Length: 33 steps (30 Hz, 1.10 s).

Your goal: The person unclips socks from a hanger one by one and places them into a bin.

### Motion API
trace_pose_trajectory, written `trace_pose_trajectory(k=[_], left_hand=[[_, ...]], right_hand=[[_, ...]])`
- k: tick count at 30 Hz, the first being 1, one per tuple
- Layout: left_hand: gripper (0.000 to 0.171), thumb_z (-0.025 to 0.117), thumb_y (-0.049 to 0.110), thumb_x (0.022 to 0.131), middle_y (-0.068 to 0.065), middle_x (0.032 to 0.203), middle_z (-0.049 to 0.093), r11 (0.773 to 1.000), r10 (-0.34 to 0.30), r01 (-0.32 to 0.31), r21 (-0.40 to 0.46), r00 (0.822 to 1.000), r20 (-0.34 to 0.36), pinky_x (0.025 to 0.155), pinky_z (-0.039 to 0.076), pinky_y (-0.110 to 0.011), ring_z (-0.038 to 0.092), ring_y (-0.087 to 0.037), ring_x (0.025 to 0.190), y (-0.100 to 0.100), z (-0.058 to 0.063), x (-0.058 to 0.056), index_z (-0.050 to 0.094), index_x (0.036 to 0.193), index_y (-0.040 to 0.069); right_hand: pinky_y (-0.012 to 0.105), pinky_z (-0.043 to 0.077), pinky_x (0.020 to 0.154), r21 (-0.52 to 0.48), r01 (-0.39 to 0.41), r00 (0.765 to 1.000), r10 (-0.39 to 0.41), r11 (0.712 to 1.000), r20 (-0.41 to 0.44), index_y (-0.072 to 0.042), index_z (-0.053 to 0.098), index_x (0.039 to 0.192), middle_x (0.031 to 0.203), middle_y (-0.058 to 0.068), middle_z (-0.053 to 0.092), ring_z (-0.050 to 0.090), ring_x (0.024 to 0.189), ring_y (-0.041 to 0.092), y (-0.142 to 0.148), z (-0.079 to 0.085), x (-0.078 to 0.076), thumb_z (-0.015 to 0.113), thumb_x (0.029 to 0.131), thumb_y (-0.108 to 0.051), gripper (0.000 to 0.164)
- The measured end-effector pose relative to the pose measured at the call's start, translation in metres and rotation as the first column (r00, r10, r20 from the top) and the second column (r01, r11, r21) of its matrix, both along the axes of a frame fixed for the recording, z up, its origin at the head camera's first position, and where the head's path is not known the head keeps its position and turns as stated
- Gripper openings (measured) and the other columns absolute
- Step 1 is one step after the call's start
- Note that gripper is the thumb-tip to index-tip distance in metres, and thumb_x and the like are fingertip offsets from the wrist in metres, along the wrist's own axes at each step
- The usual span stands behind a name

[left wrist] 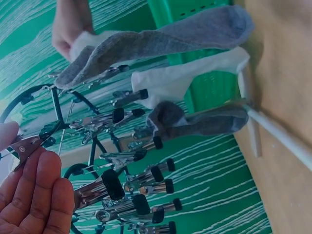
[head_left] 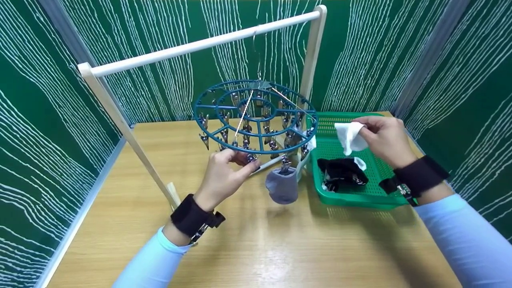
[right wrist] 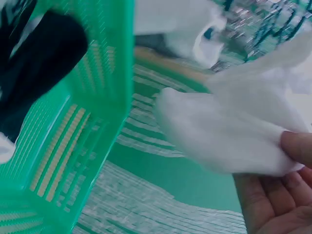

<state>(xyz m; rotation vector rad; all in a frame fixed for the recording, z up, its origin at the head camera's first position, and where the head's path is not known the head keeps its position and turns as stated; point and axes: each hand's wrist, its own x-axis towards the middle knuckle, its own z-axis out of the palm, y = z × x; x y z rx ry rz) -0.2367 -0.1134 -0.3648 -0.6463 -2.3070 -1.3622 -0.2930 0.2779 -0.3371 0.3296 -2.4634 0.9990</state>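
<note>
White fabric [head_left: 352,136] is pinched between the thumb and fingers of the right hand [head_left: 388,140], just above the green basket [head_left: 356,200]. From the head we see only a small crumpled piece; the right wrist view shows us broad, slightly blurred folds. Our left hand [head_left: 226,172] has its thumb and fingers clamped on a metal clip [left wrist: 25,148] at the near rim of the round rack [head_left: 260,85]; the left wrist view shows us this grip better, rivet included. Beside that hand, the head view gives us one grey sock [head_left: 282,186] hanging plainly, whereas the left wrist view reveals two grey ones with a white sock [left wrist: 190,75] between them. Farther out, we see black cloth [head_left: 342,172] in the basket, and the head view alone shows the whole white rail [head_left: 208,42] above the rack.
</note>
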Motion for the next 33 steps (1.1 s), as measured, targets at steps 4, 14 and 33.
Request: trace_pose_trajectory(k=[4,14,33], left_hand=[[0.019,0.088,0.017,0.092,-0.011,0.09,0.081,1.0,-0.004,0.004,0.003,1.0,0.007,0.082,0.058,-0.031,0.075,-0.024,0.083,0.0,0.001,0.001,0.08,0.097,0.0],[0.018,0.087,0.016,0.092,-0.011,0.089,0.081,1.0,-0.004,0.004,0.016,1.0,0.009,0.082,0.059,-0.034,0.075,-0.025,0.082,0.0,0.001,0.001,0.08,0.096,0.001],[0.018,0.087,0.016,0.092,-0.011,0.09,0.082,1.0,-0.003,0.003,0.015,1.0,0.013,0.082,0.061,-0.04,0.075,-0.025,0.082,0.0,0.001,0.002,0.08,0.097,0.0]], right_hand=[[0.008,0.044,0.06,0.107,-0.003,0.993,-0.01,0.994,0.117,0.008,0.078,0.121,0.114,0.033,0.077,0.071,0.084,0.023,0.011,-0.004,-0.014,0.064,0.105,-0.002,0.024],[0.058,0.062,0.085,0.271,-0.156,0.944,0.062,0.95,0.323,0.015,0.075,0.119,0.116,0.039,0.074,0.072,0.104,0.053,0.02,-0.042,-0.044,0.054,0.096,0.008,0.032],[0.03,0.017,0.061,0.439,-0.34,0.881,0.118,0.832,0.458,-0.023,0.026,0.064,0.064,-0.008,0.016,0.014,0.061,0.013,0.01,-0.094,-0.058,0.051,0.092,0.012,0.051]])
